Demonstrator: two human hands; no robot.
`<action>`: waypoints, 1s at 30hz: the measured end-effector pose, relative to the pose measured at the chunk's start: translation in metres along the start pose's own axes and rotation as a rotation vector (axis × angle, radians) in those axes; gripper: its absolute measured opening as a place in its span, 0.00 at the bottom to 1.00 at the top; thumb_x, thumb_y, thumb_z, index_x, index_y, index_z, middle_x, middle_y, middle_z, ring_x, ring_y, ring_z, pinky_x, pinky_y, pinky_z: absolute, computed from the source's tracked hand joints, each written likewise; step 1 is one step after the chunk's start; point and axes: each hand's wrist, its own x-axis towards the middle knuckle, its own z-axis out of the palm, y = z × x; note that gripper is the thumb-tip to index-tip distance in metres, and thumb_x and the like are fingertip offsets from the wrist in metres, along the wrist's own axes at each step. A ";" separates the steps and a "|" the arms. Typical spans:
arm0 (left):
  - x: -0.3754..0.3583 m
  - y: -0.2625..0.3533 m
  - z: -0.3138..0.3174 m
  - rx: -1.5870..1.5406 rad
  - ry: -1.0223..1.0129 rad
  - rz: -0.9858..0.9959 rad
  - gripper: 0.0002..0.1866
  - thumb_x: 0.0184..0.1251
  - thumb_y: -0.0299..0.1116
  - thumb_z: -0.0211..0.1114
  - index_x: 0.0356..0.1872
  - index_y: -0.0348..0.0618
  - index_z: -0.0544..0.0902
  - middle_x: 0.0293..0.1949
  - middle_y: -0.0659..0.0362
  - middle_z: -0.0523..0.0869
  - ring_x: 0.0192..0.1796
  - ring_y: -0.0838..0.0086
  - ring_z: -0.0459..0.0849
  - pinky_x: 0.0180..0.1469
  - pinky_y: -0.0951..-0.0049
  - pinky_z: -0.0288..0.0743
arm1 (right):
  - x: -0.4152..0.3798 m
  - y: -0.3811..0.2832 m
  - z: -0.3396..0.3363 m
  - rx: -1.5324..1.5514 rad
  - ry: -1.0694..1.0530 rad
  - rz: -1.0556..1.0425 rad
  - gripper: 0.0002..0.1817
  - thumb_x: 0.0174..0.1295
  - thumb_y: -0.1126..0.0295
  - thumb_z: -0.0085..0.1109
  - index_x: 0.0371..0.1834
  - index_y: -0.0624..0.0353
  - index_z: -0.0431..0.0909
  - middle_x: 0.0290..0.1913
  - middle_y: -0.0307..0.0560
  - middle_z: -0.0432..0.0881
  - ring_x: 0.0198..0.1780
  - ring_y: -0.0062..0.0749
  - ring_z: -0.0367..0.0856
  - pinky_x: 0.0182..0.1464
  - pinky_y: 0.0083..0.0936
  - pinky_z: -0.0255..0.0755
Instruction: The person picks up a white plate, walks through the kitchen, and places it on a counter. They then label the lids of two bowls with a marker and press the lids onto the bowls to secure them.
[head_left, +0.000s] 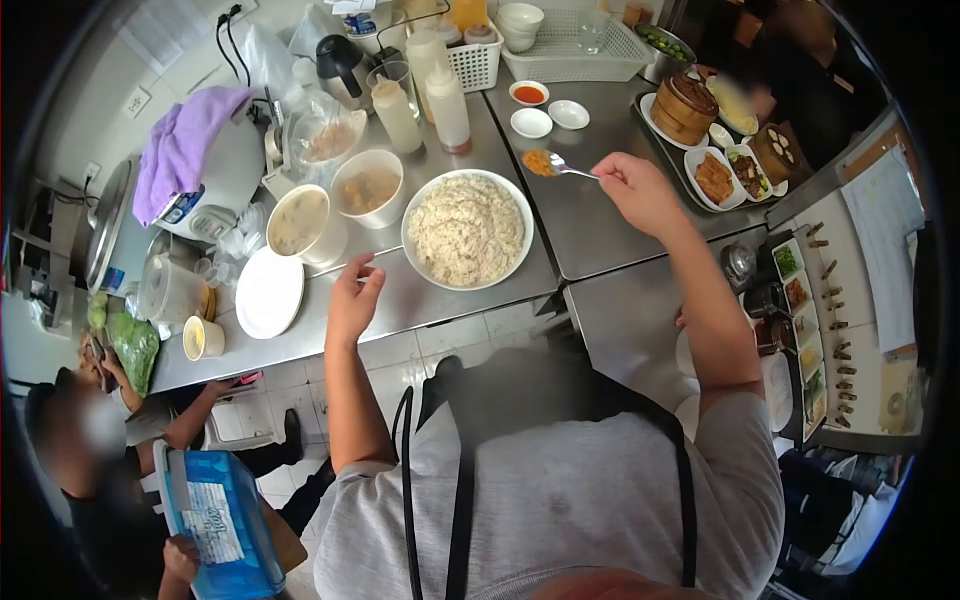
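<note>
A metal spoon heaped with orange-brown food is held by its handle in my right hand, over the steel counter. To its left stands a large white bowl filled with a pale, shredded or grainy food. My left hand is at the counter's front edge, left of the big bowl, fingers apart and holding nothing. Just beyond it are two white tubs, one with cloudy liquid and pieces, the other with brownish contents. Three small white dishes lie behind the spoon, one holding red sauce.
White plates, a rice cooker under a purple towel, and squeeze bottles stand left and behind. A tray with a bamboo steamer and dishes is at right. A person with a blue bin sits lower left.
</note>
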 end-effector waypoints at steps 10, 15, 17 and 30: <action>0.012 -0.054 0.022 0.079 -0.073 0.048 0.21 0.55 0.36 0.56 0.50 0.38 0.68 0.25 0.60 0.75 0.24 0.79 0.74 0.25 0.80 0.66 | 0.010 0.022 0.133 -0.075 0.261 -0.212 0.06 0.52 0.72 0.46 0.33 0.58 0.70 0.34 0.51 0.73 0.37 0.46 0.73 0.38 0.35 0.67; 0.018 -0.062 0.042 -0.207 -0.118 -0.151 0.30 0.55 0.35 0.57 0.57 0.36 0.56 0.26 0.55 0.78 0.24 0.77 0.75 0.24 0.78 0.68 | 0.013 0.019 0.136 -0.073 0.197 -0.082 0.09 0.52 0.74 0.43 0.37 0.55 0.68 0.40 0.54 0.71 0.38 0.49 0.72 0.39 0.38 0.67; 0.021 -0.057 0.050 -0.323 -0.149 -0.246 0.29 0.59 0.35 0.53 0.58 0.37 0.53 0.24 0.56 0.77 0.20 0.77 0.74 0.20 0.80 0.68 | 0.011 0.008 0.124 -0.155 0.095 -0.082 0.09 0.52 0.74 0.44 0.37 0.55 0.68 0.41 0.52 0.70 0.38 0.48 0.73 0.39 0.38 0.67; 0.033 -0.037 0.074 -0.431 -0.273 -0.358 0.15 0.61 0.33 0.45 0.49 0.46 0.59 0.24 0.56 0.78 0.19 0.76 0.76 0.16 0.80 0.66 | -0.004 0.050 -0.024 0.103 0.273 0.041 0.07 0.50 0.72 0.47 0.32 0.60 0.73 0.27 0.50 0.76 0.30 0.35 0.76 0.33 0.26 0.68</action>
